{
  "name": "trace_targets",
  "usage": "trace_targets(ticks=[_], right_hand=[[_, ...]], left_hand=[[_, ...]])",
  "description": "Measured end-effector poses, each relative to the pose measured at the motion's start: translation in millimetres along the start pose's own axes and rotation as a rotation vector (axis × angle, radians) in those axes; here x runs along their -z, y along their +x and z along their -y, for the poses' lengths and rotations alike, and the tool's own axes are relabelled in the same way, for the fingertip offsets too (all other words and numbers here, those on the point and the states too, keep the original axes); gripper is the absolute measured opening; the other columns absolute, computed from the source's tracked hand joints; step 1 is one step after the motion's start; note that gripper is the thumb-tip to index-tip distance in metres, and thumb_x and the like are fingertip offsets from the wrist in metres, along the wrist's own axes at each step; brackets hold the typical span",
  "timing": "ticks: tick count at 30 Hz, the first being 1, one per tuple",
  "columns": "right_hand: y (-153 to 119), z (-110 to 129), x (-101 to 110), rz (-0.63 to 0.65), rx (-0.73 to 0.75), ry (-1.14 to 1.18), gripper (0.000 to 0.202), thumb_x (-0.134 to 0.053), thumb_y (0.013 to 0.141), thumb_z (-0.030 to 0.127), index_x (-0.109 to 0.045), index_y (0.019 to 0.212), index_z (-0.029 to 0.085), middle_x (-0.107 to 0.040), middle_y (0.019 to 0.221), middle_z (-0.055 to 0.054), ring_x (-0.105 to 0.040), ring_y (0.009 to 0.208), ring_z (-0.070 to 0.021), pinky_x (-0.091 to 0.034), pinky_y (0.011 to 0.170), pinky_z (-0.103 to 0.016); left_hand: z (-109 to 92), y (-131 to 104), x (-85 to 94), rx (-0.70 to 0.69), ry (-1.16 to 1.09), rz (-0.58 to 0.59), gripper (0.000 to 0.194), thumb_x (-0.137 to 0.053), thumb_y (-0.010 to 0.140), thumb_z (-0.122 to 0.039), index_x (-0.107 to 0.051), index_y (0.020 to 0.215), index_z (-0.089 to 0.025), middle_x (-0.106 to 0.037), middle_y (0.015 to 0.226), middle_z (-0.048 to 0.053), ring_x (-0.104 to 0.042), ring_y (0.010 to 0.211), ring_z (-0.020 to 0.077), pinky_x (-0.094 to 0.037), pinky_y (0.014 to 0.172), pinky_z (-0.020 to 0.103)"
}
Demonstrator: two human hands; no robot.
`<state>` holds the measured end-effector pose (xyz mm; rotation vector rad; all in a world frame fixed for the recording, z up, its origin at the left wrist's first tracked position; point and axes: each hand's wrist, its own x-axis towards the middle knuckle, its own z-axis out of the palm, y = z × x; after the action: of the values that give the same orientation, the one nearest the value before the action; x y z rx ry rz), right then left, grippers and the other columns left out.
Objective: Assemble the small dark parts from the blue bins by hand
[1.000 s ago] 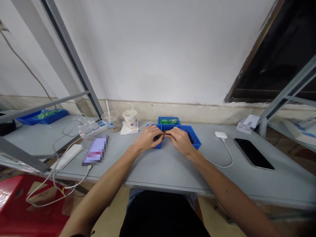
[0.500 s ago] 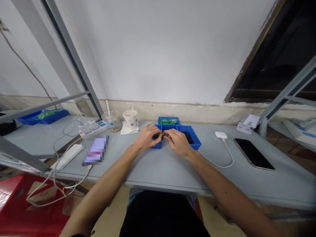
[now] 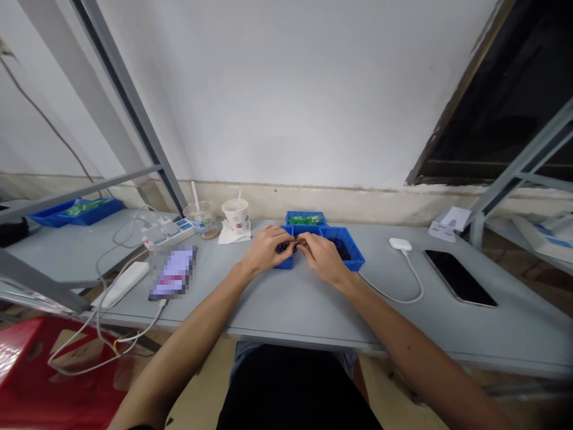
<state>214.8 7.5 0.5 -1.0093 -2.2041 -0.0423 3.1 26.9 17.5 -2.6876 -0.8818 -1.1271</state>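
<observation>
My left hand (image 3: 267,248) and my right hand (image 3: 323,255) meet fingertip to fingertip over the blue bins. Both are closed in a pinch around a tiny dark piece (image 3: 296,243), too small to name. Under my left hand, the left blue bin (image 3: 285,264) holds small dark parts, partly hidden by the fingers. The right blue bin (image 3: 356,254), beside my right hand, contains more dark small parts (image 3: 342,248). Behind them stands another blue bin (image 3: 306,213) with green pieces (image 3: 305,220) in it.
To the left are a paper cup (image 3: 236,216), a plastic cup (image 3: 203,221), a power strip (image 3: 172,232) and a blurred-out phone (image 3: 174,272). To the right lie a white earbud case (image 3: 400,244) on a cable and a black phone (image 3: 460,278). A red stool (image 3: 58,382) stands lower left.
Both hands stay in nearly the same place. Only the fingertips shift slightly around the tiny piece.
</observation>
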Motion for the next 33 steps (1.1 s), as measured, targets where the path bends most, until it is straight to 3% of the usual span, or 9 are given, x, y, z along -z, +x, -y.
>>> trace_targets(ticks=[10, 20, 24, 28, 33], right_hand=[[0, 1, -3, 0.006, 0.023, 0.034, 0.019, -0.043, 0.107, 0.023, -0.062, 0.105, 0.021, -0.073, 0.102, -0.010, -0.066, 0.096, -0.0240, -0.047, 0.086, -0.034], [5, 2, 0, 0.023, -0.108, 0.141, 0.027, -0.042, 0.108, 0.025, -0.057, 0.086, 0.022, -0.068, 0.080, -0.002, -0.061, 0.074, -0.0176, -0.039, 0.071, -0.028], [16, -6, 6, 0.117, -0.144, -0.041, 0.024, -0.045, 0.106, 0.018, -0.066, 0.093, 0.020, -0.073, 0.088, -0.005, -0.065, 0.082, -0.0193, -0.042, 0.077, -0.029], [26, -18, 5, 0.317, 0.015, -0.218, 0.021, -0.057, 0.096, 0.008, -0.075, 0.095, 0.019, -0.075, 0.093, -0.010, -0.067, 0.088, -0.0227, -0.044, 0.079, -0.031], [32, -21, -3, 0.389, 0.084, -0.240, 0.020, -0.062, 0.094, 0.009, -0.079, 0.097, 0.019, -0.077, 0.096, -0.011, -0.070, 0.091, -0.0237, -0.047, 0.079, -0.031]], left_hand=[[-3, 1, 2.6, -0.075, -0.008, 0.048, 0.017, -0.054, 0.098, -0.022, -0.071, 0.096, -0.020, -0.076, 0.090, 0.004, -0.067, 0.090, 0.0204, -0.047, 0.083, 0.036], [-3, 2, 3.3, -0.095, 0.029, 0.032, 0.020, -0.052, 0.102, -0.026, -0.071, 0.095, -0.021, -0.076, 0.092, 0.004, -0.065, 0.088, 0.0198, -0.046, 0.082, 0.037], [4, 2, 9.5, -0.023, 0.051, 0.016, 0.023, -0.050, 0.102, -0.027, -0.069, 0.093, -0.020, -0.074, 0.090, 0.005, -0.062, 0.088, 0.0209, -0.046, 0.082, 0.038], [17, 0, 16.2, 0.033, 0.078, 0.021, 0.026, -0.049, 0.101, -0.028, -0.068, 0.087, -0.019, -0.072, 0.093, 0.008, -0.059, 0.091, 0.0228, -0.047, 0.085, 0.040], [28, -4, 20.7, 0.100, 0.087, -0.032, 0.033, -0.043, 0.107, -0.033, -0.070, 0.093, -0.019, -0.071, 0.093, 0.008, -0.057, 0.092, 0.0234, -0.047, 0.089, 0.042]])
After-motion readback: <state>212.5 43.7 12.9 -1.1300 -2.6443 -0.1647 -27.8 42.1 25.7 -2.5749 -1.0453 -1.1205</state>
